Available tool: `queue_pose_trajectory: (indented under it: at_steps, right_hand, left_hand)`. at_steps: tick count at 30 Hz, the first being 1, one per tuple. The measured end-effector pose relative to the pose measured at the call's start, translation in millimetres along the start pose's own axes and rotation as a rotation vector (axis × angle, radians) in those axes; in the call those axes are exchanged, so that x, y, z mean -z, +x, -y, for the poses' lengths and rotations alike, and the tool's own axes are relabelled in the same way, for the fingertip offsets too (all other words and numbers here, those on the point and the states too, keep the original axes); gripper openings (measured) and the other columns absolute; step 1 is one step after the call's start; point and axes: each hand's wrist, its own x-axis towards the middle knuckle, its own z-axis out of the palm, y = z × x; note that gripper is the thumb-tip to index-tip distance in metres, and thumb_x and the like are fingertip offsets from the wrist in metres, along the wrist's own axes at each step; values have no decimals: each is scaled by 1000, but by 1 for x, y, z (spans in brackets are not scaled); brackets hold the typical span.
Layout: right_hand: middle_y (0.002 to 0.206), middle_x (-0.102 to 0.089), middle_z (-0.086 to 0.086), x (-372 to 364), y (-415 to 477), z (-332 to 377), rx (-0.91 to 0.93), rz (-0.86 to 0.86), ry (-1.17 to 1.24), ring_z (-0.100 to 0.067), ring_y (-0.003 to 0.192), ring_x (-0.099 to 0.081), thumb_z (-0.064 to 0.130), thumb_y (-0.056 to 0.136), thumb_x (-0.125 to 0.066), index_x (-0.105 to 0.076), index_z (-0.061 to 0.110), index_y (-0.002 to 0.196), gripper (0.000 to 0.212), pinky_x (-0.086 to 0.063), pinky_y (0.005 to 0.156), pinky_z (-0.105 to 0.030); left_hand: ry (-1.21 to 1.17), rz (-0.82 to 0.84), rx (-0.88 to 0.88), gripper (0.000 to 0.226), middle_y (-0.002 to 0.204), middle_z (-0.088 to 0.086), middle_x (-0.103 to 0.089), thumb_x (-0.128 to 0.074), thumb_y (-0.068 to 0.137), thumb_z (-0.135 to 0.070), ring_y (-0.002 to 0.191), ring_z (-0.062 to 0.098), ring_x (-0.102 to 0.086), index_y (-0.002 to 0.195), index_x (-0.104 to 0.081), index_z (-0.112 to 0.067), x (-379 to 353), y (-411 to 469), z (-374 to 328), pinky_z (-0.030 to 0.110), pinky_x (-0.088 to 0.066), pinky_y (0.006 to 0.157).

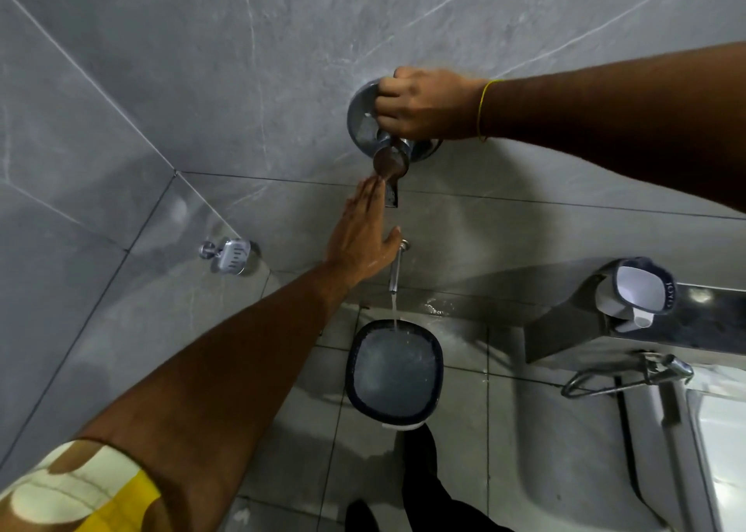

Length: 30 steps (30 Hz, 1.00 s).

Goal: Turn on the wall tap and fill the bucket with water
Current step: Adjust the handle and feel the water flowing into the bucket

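Right, my right hand is wrapped tight around the tap handle on the round chrome wall plate, fingers closed over it so I can govern the flow, and water is coming out of the spout lower down the wall. My left hand is flat and open, holding nothing, palm toward the tiles just beside the spout, braced there, I think, to steady me as I lean in. The bucket sits on the floor directly under the stream so it catches everything, and it looks fairly full already. My knuckles hide the handle itself, so I can't see its position, and froth blurs the exact water level.
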Motion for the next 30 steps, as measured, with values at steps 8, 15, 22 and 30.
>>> queue_pose_trajectory:
  at_steps: [8, 15, 22, 30]
  right_hand:
    - [86, -69, 0, -6, 5, -6, 101, -57, -100, -20, 74, -70, 8, 102, -42, -67, 18, 89, 30, -58, 67, -30]
    - [82, -69, -2, -9, 7, -14, 125, -70, -133, -22, 69, -71, 8, 102, -45, -65, 14, 87, 26, -60, 66, -29]
    - [78, -70, -1, -15, 13, -20, 120, 2, -139, -21, 66, -72, 11, 100, -51, -63, 16, 84, 20, -58, 67, -28]
    - [78, -74, -6, -13, 23, -29, 135, 122, -66, -27, 71, -76, 17, 93, -58, -63, 16, 83, 12, -60, 69, -32]
  left_hand:
    - [-42, 0, 11, 91, 172, 16, -4, -56, 98, -44, 160, 28, -2, 163, -3, -7, 1, 0, -2, 42, -7, 128]
    - [-40, -7, -6, 92, 172, 17, -4, -55, 98, -44, 159, 29, -2, 163, -2, -6, -2, 1, 1, 39, -3, 126]
    - [-37, -5, -4, 91, 172, 18, -6, -53, 98, -45, 160, 30, -5, 162, -4, -4, -5, 3, 0, 44, -6, 129]
    - [-18, -11, -1, 92, 172, 18, -7, -53, 98, -47, 160, 29, -5, 162, -3, -5, -7, 1, 3, 43, -8, 129]
